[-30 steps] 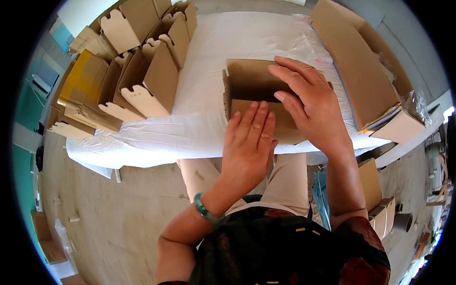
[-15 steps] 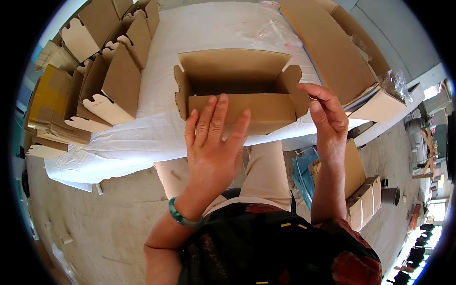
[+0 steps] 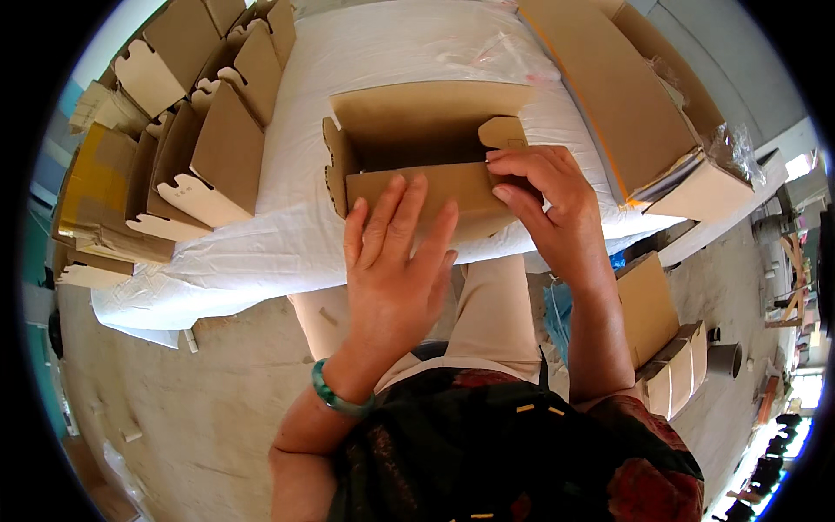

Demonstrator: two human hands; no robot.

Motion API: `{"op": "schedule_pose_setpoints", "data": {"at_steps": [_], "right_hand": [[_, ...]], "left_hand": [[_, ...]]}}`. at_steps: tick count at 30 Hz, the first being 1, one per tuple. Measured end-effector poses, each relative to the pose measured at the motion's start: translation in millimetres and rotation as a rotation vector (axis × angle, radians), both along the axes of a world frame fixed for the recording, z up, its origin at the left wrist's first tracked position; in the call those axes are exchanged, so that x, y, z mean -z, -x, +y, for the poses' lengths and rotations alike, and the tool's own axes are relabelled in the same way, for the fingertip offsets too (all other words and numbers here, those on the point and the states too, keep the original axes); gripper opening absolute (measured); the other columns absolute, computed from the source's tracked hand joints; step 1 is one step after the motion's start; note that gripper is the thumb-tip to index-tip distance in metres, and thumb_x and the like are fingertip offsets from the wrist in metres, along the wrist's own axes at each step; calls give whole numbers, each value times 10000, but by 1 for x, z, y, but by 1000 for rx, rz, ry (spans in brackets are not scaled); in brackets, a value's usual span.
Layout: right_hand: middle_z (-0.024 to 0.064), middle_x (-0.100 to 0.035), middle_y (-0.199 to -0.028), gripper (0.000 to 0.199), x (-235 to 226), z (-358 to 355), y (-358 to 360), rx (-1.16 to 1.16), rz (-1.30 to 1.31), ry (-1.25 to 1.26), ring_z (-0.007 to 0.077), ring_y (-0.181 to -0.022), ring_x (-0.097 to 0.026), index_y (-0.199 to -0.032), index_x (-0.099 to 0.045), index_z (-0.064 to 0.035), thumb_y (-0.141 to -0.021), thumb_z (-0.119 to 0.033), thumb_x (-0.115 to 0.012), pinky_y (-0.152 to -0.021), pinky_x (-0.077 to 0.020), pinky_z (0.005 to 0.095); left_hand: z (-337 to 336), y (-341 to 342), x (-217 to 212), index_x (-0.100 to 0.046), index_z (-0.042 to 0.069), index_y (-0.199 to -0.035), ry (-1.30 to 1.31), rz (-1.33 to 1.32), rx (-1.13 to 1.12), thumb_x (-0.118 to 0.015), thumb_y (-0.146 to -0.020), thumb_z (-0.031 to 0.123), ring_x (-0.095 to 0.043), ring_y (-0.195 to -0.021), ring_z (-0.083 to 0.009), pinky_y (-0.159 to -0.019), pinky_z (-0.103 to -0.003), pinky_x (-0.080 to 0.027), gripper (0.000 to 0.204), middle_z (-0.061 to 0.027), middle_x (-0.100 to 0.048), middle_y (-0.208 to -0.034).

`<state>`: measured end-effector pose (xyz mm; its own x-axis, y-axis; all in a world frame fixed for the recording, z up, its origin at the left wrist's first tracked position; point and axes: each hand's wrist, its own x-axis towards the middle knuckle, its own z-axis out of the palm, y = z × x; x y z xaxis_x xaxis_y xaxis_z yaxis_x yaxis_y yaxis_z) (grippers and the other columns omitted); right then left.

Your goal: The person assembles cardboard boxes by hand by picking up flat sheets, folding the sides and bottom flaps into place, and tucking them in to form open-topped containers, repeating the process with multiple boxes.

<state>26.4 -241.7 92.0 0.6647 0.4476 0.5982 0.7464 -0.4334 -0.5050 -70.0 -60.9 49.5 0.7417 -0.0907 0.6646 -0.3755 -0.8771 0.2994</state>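
An open brown cardboard box (image 3: pixel 426 106) stands on the white-covered table in front of me. My left hand (image 3: pixel 391 274) lies against its front wall, fingers spread and outstretched. A green bangle (image 3: pixel 329 396) circles that wrist. At the box's right front corner my right hand (image 3: pixel 557 200) is closed, thumb in front and fingers on the upper side, gripping the cardboard there. Just behind those fingers the right end flap (image 3: pixel 503 132) leans inward. The left end flap (image 3: pixel 335 161), with its notched edge, stands upright. My right hand hides most of the right end wall.
Several opened cardboard boxes (image 3: pixel 222 152) crowd the table's left side. A long carton (image 3: pixel 622 96) with clear plastic in it occupies the right. Crumpled clear film (image 3: pixel 504 56) lies on the white cloth (image 3: pixel 304 96). Flattened cardboard (image 3: pixel 648 304) and a grey bin (image 3: pixel 724 361) are down at the right.
My right hand has moved left from outside the box onto its right front corner and closed there. The right end flap has bent inward. My left hand has stayed on the front wall.
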Motion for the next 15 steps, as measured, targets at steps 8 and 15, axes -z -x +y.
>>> {"op": "schedule_pose_setpoints", "data": {"at_steps": [8, 15], "right_hand": [[82, -698, -1022, 143, 6, -6, 0, -18, 67, -61, 283, -972, -597, -944, -661, -41, -808, -2, -686, -863, -473, 366], [81, -686, -984, 126, -3, -3, 1, -27, 45, 35, 298, -943, -585, -931, -654, -45, -816, 2, -669, -828, -488, 366]], "left_hand": [[38, 18, -15, -645, -14, -1161, 449, -212, -55, -642, -900, 51, -584, -1127, -309, -988, -401, -450, 268, -184, -610, -1233], [53, -6, -11, -636, 20, -1255, 618, -109, 55, -662, -948, 184, -567, -1192, -255, -1018, -337, -428, 349, -146, -619, -1273]]}}
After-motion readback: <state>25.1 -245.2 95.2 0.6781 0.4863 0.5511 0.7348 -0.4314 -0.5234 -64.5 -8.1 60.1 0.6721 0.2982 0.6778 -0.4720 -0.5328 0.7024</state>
